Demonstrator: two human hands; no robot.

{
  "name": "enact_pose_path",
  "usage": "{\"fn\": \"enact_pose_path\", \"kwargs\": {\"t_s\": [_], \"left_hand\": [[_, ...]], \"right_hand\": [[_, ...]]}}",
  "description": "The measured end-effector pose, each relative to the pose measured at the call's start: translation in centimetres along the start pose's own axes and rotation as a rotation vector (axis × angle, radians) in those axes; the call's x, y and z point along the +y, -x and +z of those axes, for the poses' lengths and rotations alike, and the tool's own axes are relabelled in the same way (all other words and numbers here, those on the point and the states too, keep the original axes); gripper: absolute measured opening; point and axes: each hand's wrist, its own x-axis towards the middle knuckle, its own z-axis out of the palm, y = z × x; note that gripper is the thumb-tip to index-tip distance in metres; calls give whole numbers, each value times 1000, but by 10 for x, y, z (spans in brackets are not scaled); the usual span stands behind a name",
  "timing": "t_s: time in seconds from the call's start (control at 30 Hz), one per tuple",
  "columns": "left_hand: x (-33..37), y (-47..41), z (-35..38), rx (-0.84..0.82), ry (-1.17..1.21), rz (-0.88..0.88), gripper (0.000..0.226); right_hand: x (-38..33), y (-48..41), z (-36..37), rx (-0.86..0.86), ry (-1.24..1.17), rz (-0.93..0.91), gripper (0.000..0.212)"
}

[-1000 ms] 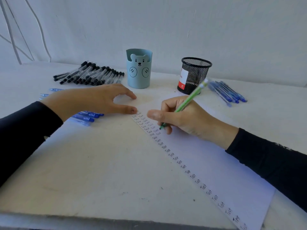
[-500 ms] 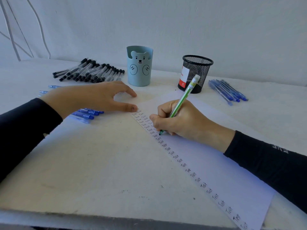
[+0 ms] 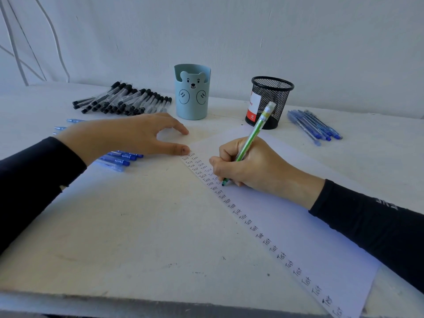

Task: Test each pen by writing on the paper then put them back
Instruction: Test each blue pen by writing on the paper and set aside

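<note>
Far left of the frame, your left hand (image 3: 128,136) lies on the bench (image 3: 137,226), fingers (image 3: 176,127) loosely spread and arched. The thumb tip is down at the top corner of the paper (image 3: 309,237), and the index tip is on the bench just above it. Tucked under your palm and wrist are the left blue pens (image 3: 121,158), partly hidden. Upper left, the black pens (image 3: 124,101) lie side by side in a fanned row.

Towards centre, the bear cup (image 3: 192,95) stands upright just right of that row, close to the wall. The paper runs diagonally from centre to lower right, with a column of "Test" down its left edge and a shorter second column started at the top.

Your right hand (image 3: 254,166) rests on the sheet, fingers pinching the green pen (image 3: 253,134) low on the barrel. Its tip touches the paper beside that second column, and its top end leans up towards the mesh cup (image 3: 270,102), which stands upright right of centre. Further right, the right blue pens (image 3: 314,125) lie bunched on the bench.
</note>
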Motion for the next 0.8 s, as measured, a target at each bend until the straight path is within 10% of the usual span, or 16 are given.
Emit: {"fn": "enact_pose_path", "kwargs": {"t_s": [0.8], "left_hand": [[1,-1,0,6,7,5,80]], "right_hand": [[5,-4,-1,17,-25,9,40]]}}
